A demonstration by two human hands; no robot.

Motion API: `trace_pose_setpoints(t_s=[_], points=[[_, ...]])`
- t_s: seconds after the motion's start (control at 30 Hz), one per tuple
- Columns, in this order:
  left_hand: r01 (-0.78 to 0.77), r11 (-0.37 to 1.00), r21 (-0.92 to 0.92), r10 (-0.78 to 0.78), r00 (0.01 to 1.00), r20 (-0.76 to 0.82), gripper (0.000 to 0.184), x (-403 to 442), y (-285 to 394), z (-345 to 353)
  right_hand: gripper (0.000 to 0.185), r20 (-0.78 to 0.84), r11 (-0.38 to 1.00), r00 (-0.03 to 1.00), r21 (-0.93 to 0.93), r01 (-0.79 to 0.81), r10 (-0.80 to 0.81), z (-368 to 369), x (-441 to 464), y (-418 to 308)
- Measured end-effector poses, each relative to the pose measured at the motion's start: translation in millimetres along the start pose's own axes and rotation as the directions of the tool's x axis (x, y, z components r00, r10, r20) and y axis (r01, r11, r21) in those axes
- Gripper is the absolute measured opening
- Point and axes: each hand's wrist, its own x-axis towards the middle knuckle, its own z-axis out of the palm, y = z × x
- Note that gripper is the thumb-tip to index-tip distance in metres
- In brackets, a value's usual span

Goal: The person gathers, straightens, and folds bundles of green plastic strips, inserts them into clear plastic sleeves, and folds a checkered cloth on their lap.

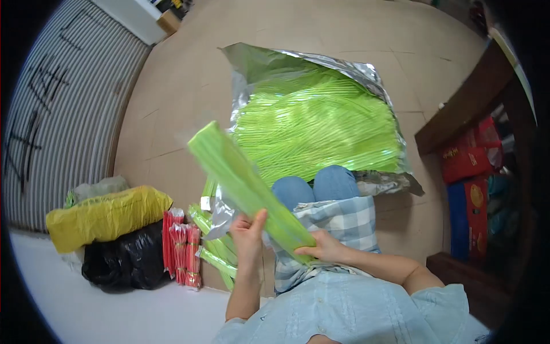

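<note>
A long bundle of bright green thin sticks or straws (252,183), apparently in a clear plastic sleeve, slants across my lap, its upper end blurred. My left hand (250,229) is closed at the bundle's left side, thumb pointing up. Near the lower end, my right hand (323,247) grips it with the thumb on top. Loose clear plastic hangs beside my left hand. Beyond my knees lies a large silver-lined bag (246,86), open, with a thick layer of similar green sticks (321,126) in it.
More green bundles (217,252) lie on the floor at my left, next to red bundles (182,252). A black bag (126,258) and a yellow bag (109,218) sit further left by a roller shutter (69,109). Dark wooden furniture (470,109) holds red bags (470,160) at right.
</note>
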Motion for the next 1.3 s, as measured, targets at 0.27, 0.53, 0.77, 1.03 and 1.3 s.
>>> trace_pose_setpoints(t_s=[0.27,0.53,0.77,1.03,1.3], points=[[-0.115,0.846,-0.520,0.202,0.973,0.114,0.035,39,78,-7,0.026,0.111,0.993,0.994,-0.117,-0.006,0.020,4,10,-14],[-0.193,0.769,-0.610,0.167,0.981,-0.099,0.032,99,108,-65,0.017,-0.086,0.992,0.994,0.114,-0.054,0.064,-22,-14,8],[-0.209,0.684,-0.699,0.141,0.978,-0.154,0.031,102,105,-74,0.016,-0.076,0.953,0.982,0.267,-0.145,0.171,-31,-19,-20],[-0.205,0.708,-0.676,0.177,0.978,-0.111,0.025,76,80,-15,0.013,-0.246,0.957,0.965,0.288,-0.013,0.087,-30,-3,-36],[-0.055,0.720,-0.692,0.161,0.983,0.088,0.024,33,55,39,0.013,-0.287,0.947,0.958,0.299,0.118,-0.028,-11,49,-76]])
